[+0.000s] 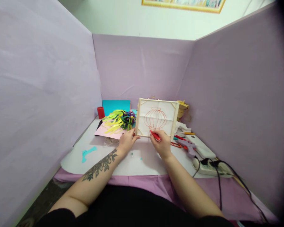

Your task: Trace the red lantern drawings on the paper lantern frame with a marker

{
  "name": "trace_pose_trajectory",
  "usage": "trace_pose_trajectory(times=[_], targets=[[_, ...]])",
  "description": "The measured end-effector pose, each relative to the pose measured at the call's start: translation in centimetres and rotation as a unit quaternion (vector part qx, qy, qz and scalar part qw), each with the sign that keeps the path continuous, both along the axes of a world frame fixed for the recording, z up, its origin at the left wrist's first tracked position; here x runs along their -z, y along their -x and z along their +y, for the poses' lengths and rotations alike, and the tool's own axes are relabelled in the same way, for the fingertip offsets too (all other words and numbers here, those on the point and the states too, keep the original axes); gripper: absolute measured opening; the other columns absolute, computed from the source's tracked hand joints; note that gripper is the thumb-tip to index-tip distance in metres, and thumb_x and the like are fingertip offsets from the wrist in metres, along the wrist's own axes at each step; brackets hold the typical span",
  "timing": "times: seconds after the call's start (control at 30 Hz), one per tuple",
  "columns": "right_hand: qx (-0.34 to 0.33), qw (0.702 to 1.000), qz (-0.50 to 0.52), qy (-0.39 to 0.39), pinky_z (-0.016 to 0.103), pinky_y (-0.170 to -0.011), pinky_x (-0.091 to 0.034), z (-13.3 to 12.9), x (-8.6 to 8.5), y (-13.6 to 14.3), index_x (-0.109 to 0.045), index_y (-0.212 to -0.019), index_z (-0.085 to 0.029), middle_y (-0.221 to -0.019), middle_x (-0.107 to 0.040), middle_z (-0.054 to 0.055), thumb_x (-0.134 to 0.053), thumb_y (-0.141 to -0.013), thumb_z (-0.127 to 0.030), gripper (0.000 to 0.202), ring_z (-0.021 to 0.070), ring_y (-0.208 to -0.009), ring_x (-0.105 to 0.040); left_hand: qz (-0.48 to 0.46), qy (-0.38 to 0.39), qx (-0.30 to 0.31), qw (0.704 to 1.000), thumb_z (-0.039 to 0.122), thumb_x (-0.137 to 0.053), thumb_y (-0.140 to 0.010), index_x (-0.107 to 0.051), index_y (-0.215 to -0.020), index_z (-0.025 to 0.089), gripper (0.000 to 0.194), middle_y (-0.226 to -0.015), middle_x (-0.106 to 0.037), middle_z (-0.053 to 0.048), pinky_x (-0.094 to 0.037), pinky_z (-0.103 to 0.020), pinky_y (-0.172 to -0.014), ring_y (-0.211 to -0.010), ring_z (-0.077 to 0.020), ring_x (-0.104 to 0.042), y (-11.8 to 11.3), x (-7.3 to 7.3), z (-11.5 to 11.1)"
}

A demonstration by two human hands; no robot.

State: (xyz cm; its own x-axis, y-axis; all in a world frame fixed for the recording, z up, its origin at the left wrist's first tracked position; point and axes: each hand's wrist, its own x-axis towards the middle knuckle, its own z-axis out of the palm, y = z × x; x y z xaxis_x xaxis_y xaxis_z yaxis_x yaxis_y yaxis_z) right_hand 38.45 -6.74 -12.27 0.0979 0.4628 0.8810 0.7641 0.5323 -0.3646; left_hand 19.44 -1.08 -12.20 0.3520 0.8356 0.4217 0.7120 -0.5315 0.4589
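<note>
A wooden-framed canvas (172,118) is held tilted up above the table, its back with corner braces facing me. On it is a red line drawing of a lantern (155,119) with curved ribs. My left hand (128,139) grips the frame's lower left corner, thumb in front. In my right hand (162,145) is a red marker (155,136), its tip at the bottom of the lantern drawing. Some of the fingers of both hands are hidden.
Left of the canvas lie yellow, green and purple paper strips (119,119), pink paper (106,130), a red roll (100,112) and a blue cutout (88,153). Rightward are a glue gun (187,146), orange-handled scissors (176,144) and a power strip (203,167) with black cords. Lilac panels (144,66) enclose the table.
</note>
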Motion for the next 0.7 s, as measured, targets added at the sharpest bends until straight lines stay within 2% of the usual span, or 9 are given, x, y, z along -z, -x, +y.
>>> trace_pose_trajectory(times=[0.57, 0.7], targets=[[-0.023, 0.999, 0.006, 0.046, 0.031, -0.070, -0.050, -0.47, -0.35, 0.04, -0.063, -0.085, -0.020, -0.078, -0.066, 0.003, -0.058, -0.082, -0.022, 0.005, 0.0182, -0.074, -0.062, 0.005, 0.004, -0.001, 1.000, 0.036, -0.064, -0.086, -0.057, -0.117, 0.017, 0.037, -0.094, -0.070, -0.007, -0.045, -0.030, -0.075, -0.090, -0.0220, -0.064, -0.03, 0.03, -0.02], [-0.004, 0.999, 0.044, 0.025, 0.034, -0.073, -0.052, -0.39, -0.27, -0.15, -0.063, -0.089, -0.020, -0.083, -0.068, 0.005, -0.059, -0.083, -0.024, 0.008, 0.0194, -0.078, -0.064, 0.007, 0.003, -0.003, 1.000, 0.036, -0.064, -0.085, -0.057, -0.117, 0.017, 0.038, -0.093, -0.070, -0.006, -0.044, -0.029, -0.076, -0.091, -0.0217, -0.064, -0.04, 0.15, 0.04]])
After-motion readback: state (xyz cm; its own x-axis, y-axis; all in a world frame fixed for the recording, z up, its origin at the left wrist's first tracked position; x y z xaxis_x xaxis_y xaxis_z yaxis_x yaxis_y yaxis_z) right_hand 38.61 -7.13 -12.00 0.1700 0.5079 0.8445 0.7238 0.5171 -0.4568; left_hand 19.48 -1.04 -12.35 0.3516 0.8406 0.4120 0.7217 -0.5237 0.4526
